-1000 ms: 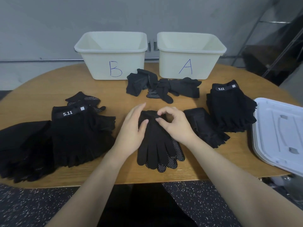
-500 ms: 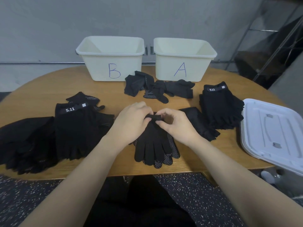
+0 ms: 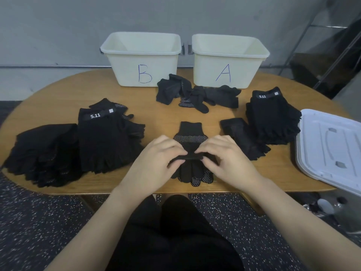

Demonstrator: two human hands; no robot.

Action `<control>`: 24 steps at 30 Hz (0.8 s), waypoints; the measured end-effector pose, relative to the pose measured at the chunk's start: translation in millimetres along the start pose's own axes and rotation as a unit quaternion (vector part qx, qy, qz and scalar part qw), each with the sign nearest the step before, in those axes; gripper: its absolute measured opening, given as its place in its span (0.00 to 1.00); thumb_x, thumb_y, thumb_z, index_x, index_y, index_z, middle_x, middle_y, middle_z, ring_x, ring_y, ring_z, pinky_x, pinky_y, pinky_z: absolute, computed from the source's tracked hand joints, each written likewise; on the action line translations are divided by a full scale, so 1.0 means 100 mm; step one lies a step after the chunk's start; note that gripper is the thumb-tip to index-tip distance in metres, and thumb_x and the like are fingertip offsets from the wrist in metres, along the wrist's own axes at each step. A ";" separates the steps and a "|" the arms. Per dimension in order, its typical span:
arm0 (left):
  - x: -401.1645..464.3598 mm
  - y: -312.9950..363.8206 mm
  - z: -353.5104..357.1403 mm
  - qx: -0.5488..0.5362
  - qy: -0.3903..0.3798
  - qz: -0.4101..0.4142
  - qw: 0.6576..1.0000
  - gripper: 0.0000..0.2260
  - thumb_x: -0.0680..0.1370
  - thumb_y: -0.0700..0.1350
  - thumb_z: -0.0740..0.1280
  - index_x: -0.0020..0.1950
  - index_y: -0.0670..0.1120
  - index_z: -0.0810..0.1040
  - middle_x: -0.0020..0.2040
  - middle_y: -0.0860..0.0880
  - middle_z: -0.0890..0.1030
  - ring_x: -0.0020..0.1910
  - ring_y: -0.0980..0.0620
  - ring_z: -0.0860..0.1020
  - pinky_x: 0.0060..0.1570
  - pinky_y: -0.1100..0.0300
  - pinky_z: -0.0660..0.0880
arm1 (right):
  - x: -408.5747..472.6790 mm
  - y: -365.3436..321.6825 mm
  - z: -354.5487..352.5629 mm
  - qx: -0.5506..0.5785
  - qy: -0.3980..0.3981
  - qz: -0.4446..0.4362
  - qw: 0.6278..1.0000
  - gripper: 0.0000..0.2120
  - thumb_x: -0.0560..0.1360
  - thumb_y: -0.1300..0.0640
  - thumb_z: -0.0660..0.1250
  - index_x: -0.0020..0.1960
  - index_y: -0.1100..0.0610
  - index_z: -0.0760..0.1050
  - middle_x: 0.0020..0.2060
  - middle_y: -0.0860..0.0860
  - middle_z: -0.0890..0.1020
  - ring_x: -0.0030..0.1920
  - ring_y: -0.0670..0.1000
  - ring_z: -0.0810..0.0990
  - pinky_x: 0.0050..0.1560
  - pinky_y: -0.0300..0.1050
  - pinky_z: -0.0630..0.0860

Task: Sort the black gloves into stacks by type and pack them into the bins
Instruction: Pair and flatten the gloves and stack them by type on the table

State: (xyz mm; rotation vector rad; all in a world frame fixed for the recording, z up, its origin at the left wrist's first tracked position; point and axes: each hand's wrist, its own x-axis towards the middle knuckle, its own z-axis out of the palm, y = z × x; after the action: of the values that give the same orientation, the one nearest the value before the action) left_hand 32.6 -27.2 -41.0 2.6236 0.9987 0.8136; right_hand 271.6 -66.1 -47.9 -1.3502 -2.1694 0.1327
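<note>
Two hands' grip, left (image 3: 156, 161) and right (image 3: 228, 159), pinching one dotted glove (image 3: 190, 133); two bins (image 3: 142, 61).

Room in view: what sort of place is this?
Probably a plain workroom set up for sorting: a wooden table against a bare grey wall, bins lettered A and B, speckled floor.

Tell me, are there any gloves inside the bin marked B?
No, the bin marked B shows only bare pale walls inside; the gloves lie on the table.

2 bare forearms (image 3: 109, 218) with no sleeves or jewellery, and black trousers (image 3: 175, 237) on the legs.
</note>
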 end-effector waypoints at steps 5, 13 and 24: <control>-0.18 -0.01 0.09 0.007 -0.002 -0.018 1.000 0.10 0.75 0.41 0.77 0.56 0.45 0.86 0.55 0.53 0.82 0.58 0.51 0.77 0.56 0.48 0.79 | -0.11 -0.05 0.09 -0.043 -0.001 -0.026 0.999 0.08 0.77 0.59 0.71 0.55 0.53 0.84 0.52 0.45 0.81 0.57 0.49 0.78 0.60 0.48 0.71; -0.37 -0.04 0.18 -0.005 -0.014 -0.049 0.999 0.11 0.78 0.45 0.74 0.60 0.47 0.85 0.58 0.54 0.80 0.60 0.54 0.76 0.59 0.48 0.79 | -0.19 -0.06 0.16 -0.062 -0.009 -0.036 0.997 0.06 0.77 0.59 0.71 0.53 0.54 0.83 0.53 0.46 0.80 0.57 0.49 0.78 0.57 0.47 0.72; -0.26 -0.08 0.25 0.008 -0.022 -0.073 0.997 0.20 0.85 0.49 0.61 0.77 0.49 0.73 0.80 0.52 0.68 0.80 0.52 0.63 0.77 0.46 0.64 | -0.20 -0.44 0.21 -0.093 -0.020 0.053 0.994 0.20 0.83 0.47 0.61 0.69 0.57 0.77 0.69 0.50 0.75 0.71 0.50 0.70 0.70 0.47 0.68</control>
State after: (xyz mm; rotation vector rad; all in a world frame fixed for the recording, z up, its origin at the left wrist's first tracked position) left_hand 26.3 -38.2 -75.5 2.5338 1.1724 0.7130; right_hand 232.0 -99.9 -57.0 -1.5802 -2.1879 -0.0019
